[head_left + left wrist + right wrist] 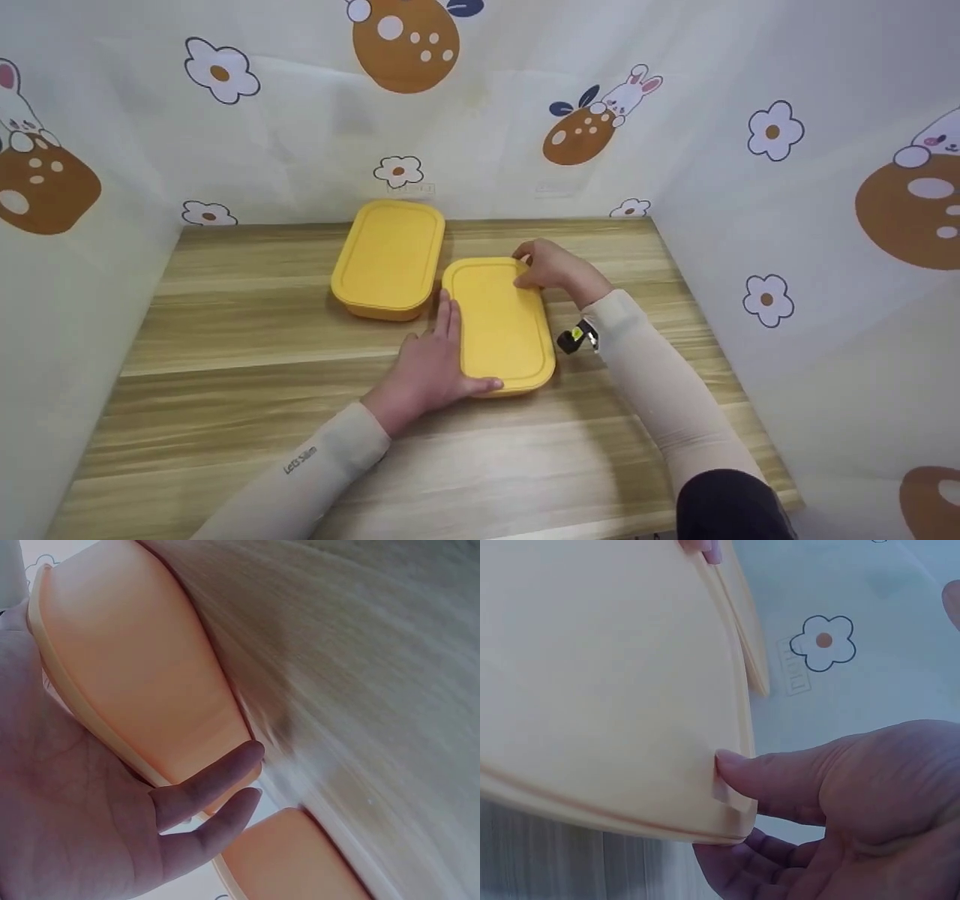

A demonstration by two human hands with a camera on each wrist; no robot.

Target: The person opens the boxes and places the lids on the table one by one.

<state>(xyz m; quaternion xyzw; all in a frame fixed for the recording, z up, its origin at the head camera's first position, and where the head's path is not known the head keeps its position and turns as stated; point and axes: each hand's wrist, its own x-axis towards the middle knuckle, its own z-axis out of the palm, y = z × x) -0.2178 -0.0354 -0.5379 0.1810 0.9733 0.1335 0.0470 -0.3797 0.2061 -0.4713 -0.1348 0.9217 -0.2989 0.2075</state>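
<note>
A yellow rectangular lidded food container (499, 322) lies on the wooden table, its long side running away from me. My right hand (553, 264) pinches the far right corner of its lid (615, 690), thumb on top and fingers curled under the rim. Along the left edge lies my left hand (427, 371), its thumb over the near edge. In the left wrist view, two of its fingers (206, 787) extend beside the container's side wall (135, 652). A second yellow lidded container (391, 255) stands farther back on the left, apart from both hands.
The wood-grain table (247, 420) meets a pale patterned sheet (300, 135) at the back and on both sides. A small black device (574, 337) sits by my right wrist.
</note>
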